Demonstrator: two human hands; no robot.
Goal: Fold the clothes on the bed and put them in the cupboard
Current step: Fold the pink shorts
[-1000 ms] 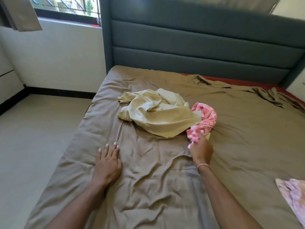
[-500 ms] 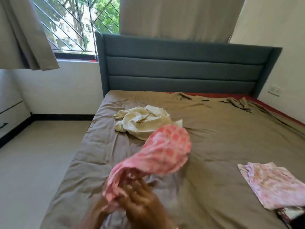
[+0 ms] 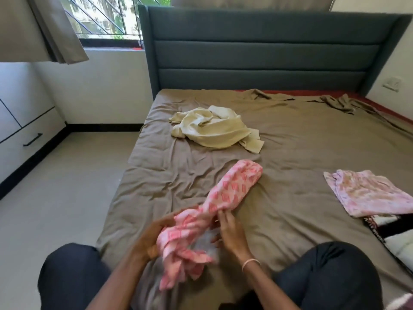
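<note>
- Pink patterned garment [image 3: 225, 198] lay in a twisted, rope-like bunch on the near part of the bed [image 3: 290, 153]. Its far end rested on the brown sheet and its near end was lifted in both hands.
- Left hand [image 3: 152, 238] gripped the crumpled near end from the left, fingers curled round the cloth. The fingertips were hidden by fabric and a bit blurred.
- Right hand [image 3: 230, 233] held the garment at its twisted middle. Fingers were close together along the cloth, with the thumb against the pale inner side, pinching it.
- Bracelet [image 3: 250, 264] sat on the right wrist.
- The person's knees in dark trousers [image 3: 330, 280] were at the bottom of the view, either side of the arms.
- Cream garment [image 3: 212, 130] lay unfolded in a heap farther up the bed, left of centre, well apart from the pink one.
- Folded pale pink floral cloth [image 3: 366, 193] lay flat at the right side of the bed. Its near edge rested on a dark patterned item [image 3: 391, 227]; could not tell what that was.
- The sheet was wrinkled, bunched near the grey-blue padded headboard [image 3: 263, 50], with a red strip showing at that edge.
- White cupboard [image 3: 20, 135] with a black handle stood along the left wall, across the floor from the bed.
- Curtain [image 3: 44, 30] hung at upper left beside a barred window [image 3: 100, 19].
- Wall switch [image 3: 391, 83] sat right of the headboard.
</note>
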